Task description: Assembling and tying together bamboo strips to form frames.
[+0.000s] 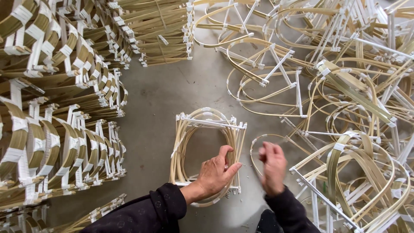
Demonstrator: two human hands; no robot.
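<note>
A small stack of bent bamboo-strip frames [186, 138], pale yellow with white taped joints, lies on the grey concrete floor in front of me. My left hand [216, 173] rests on the stack's near right corner, thumb up and fingers spread over the strips. My right hand [272, 166] hovers just right of the stack, blurred, fingers curled together; I cannot tell whether it holds anything. It is above a single looped frame [258, 144] lying on the floor. Both arms wear dark sleeves.
Tall, neat stacks of the same frames [51, 129] fill the left side, with another stack [159, 30] at the top. A loose tangled heap of frames [353, 108] covers the right. Bare concrete [151, 112] shows between them.
</note>
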